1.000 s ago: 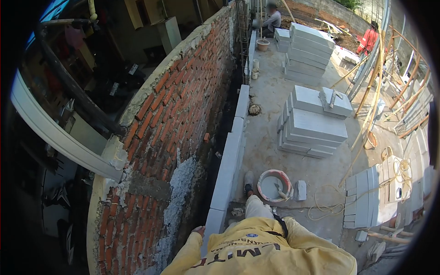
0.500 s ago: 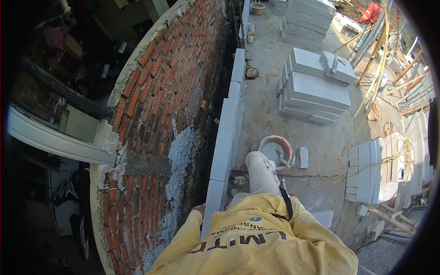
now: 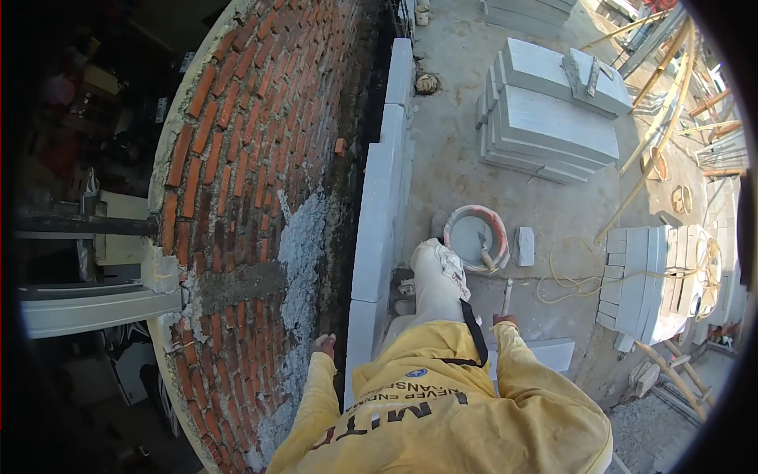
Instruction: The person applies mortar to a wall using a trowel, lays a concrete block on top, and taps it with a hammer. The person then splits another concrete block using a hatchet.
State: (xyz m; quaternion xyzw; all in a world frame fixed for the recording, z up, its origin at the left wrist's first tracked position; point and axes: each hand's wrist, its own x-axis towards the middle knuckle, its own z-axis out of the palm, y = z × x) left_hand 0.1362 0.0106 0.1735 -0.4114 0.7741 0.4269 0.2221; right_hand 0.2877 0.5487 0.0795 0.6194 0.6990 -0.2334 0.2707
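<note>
My left hand (image 3: 324, 344) is over the dark gap between the red brick wall (image 3: 237, 197) and the low wall of white blocks (image 3: 371, 229); its fingers look curled, with nothing visible in them. My right hand (image 3: 505, 320) is closed around a thin pale tool (image 3: 508, 297) that points forward, past my bent knee. In front of the knee stands a round mortar tub (image 3: 499, 229) with a reddish rim and a trowel (image 3: 489, 261) inside. A small white block piece (image 3: 523, 246) lies to its right. Beside my right sleeve lies a flat white block (image 3: 553, 354).
Ahead is a stack of white blocks (image 3: 553, 130) with a flat metal tool (image 3: 594, 79) on top. More blocks (image 3: 632, 272) stand at right, with a yellowish cord (image 3: 564, 286) on the floor. Bamboo poles (image 3: 671, 103) lean at the upper right.
The view has tilted downward. My left hand has come off the block wall's edge toward the brick wall. My right hand has come forward into view with the pale tool. The knee is bent lower.
</note>
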